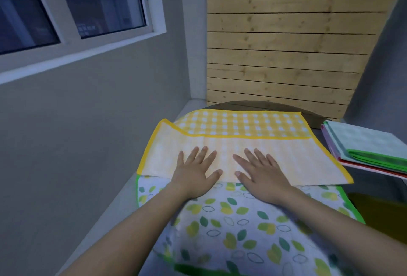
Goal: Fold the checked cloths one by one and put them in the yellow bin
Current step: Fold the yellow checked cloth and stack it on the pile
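Note:
A yellow checked cloth point(242, 130) with a yellow border lies on the round table, its near part folded over so the pale underside faces up. My left hand point(196, 172) and my right hand point(257, 174) press flat on that folded part, side by side, fingers spread, holding nothing. At the right edge, below the table's rim, a dark yellow shape point(383, 212) shows; it may be the yellow bin.
A leaf-patterned cover with a green edge point(231, 220) drapes the near side of the dark round table point(246, 105). A stack of folded cloths point(370, 146) in mint, green, purple and red sits at the right. Grey wall and window left, wooden slats behind.

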`<act>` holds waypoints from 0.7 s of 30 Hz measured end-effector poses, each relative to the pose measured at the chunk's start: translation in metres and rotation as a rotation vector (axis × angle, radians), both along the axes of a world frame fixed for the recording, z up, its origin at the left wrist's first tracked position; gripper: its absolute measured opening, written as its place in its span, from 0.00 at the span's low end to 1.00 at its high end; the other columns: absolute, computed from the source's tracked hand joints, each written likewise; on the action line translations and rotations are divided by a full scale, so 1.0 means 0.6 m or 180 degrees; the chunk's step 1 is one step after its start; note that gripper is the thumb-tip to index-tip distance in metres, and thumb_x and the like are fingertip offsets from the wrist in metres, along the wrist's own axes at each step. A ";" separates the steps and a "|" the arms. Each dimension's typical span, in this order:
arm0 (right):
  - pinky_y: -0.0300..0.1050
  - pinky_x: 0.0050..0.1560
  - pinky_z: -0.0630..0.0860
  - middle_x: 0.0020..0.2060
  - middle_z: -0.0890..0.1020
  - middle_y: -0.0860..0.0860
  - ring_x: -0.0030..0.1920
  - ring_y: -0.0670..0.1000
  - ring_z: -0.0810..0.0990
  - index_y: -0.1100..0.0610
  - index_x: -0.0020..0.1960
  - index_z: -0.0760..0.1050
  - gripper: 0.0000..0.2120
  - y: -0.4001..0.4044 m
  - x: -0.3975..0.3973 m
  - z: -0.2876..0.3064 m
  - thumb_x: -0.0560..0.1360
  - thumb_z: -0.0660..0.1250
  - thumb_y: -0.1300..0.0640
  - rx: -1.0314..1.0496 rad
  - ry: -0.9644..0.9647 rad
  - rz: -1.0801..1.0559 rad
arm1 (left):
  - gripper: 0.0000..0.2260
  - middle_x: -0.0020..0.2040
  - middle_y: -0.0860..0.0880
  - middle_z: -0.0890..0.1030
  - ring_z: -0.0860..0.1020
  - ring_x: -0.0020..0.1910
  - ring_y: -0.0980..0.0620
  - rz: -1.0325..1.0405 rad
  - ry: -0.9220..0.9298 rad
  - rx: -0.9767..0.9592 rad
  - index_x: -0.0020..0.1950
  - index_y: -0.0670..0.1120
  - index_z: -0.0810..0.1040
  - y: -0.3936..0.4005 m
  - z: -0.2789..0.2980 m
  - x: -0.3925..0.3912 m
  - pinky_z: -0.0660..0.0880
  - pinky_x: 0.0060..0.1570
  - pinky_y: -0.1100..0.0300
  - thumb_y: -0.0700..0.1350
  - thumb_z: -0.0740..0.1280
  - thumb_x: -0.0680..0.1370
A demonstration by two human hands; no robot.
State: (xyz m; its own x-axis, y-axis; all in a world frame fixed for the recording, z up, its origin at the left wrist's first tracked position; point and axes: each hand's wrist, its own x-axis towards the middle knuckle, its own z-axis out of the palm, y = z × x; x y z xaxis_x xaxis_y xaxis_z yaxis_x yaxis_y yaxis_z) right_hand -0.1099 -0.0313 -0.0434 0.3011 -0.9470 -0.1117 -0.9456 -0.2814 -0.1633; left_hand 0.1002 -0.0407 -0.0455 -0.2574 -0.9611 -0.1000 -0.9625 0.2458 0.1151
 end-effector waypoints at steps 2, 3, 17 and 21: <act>0.51 0.75 0.38 0.76 0.41 0.46 0.76 0.50 0.36 0.38 0.75 0.41 0.33 0.001 -0.002 0.000 0.71 0.35 0.31 -0.0011 0.0017 0.0027 | 0.29 0.78 0.55 0.40 0.38 0.77 0.52 0.0243 0.0017 -0.0035 0.77 0.60 0.43 0.002 -0.003 0.048 0.35 0.72 0.40 0.66 0.43 0.78; 0.51 0.74 0.38 0.76 0.41 0.46 0.76 0.50 0.36 0.38 0.75 0.41 0.35 0.000 -0.002 0.000 0.69 0.33 0.31 -0.0040 0.0029 0.0031 | 0.29 0.78 0.56 0.40 0.38 0.77 0.52 0.0386 0.0049 -0.0026 0.76 0.61 0.43 0.003 -0.004 0.071 0.36 0.72 0.38 0.67 0.44 0.77; 0.50 0.73 0.42 0.76 0.51 0.43 0.76 0.47 0.44 0.32 0.70 0.55 0.43 0.006 -0.015 -0.001 0.60 0.30 0.20 -0.0130 -0.0504 0.0351 | 0.26 0.79 0.51 0.42 0.38 0.77 0.50 0.0437 0.0224 0.0020 0.77 0.59 0.46 0.020 0.003 0.105 0.34 0.72 0.39 0.63 0.45 0.80; 0.47 0.72 0.56 0.69 0.69 0.43 0.73 0.44 0.59 0.38 0.58 0.75 0.29 0.016 -0.028 0.005 0.65 0.53 0.24 -0.0188 -0.1297 0.0283 | 0.25 0.79 0.51 0.43 0.39 0.77 0.51 0.0188 0.0465 0.0079 0.77 0.59 0.49 0.033 -0.002 0.087 0.35 0.73 0.43 0.61 0.46 0.80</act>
State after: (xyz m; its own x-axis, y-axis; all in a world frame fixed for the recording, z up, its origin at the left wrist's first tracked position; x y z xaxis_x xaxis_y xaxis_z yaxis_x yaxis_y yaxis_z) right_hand -0.1266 -0.0219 -0.0407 0.3903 -0.9166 0.0871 -0.7786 -0.3790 -0.5002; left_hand 0.1522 -0.0211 -0.0465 -0.2140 -0.9727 -0.0897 -0.9477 0.1845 0.2603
